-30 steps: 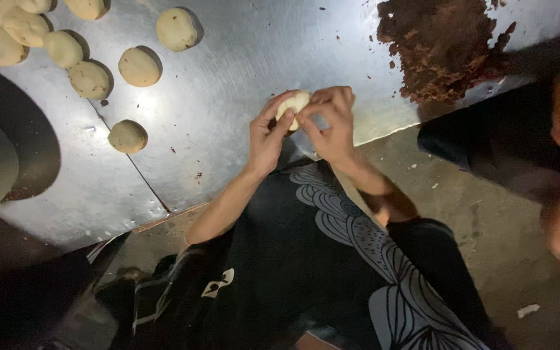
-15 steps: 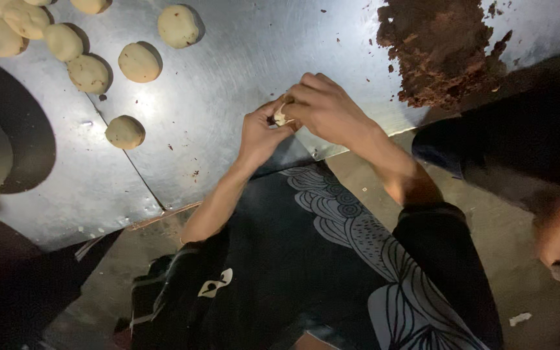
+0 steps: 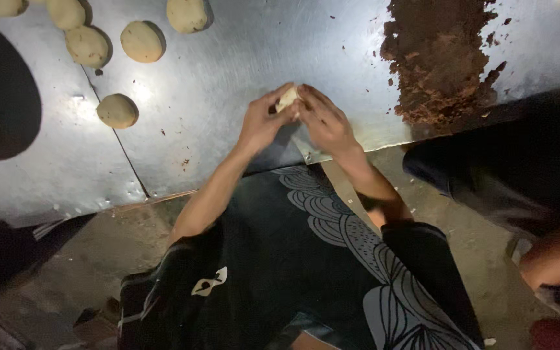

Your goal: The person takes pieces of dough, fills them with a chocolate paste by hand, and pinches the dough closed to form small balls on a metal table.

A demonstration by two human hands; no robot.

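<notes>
Nearest, black patterned clothing point(image 3: 306, 259) over bare concrete floor point(image 3: 461, 259). Just beyond, above the near edge of the steel tabletop point(image 3: 228, 65), left hand point(image 3: 262, 123) and right hand point(image 3: 325, 123) pressed together, each grip pinched shut on one small pale dough piece point(image 3: 287, 99) held between the fingertips. Farther left, a dark round pan point(image 3: 1, 97) with contents impossible to tell, and five dough balls point(image 3: 117, 111) on the metal; far right, a heap of dark brown filling point(image 3: 442, 58); at the right edge, another person's arm point(image 3: 555, 259).

Dough balls point(image 3: 117, 110) upper left on metal table point(image 3: 228, 58); brown filling heap point(image 3: 439, 58) upper right, well apart.
</notes>
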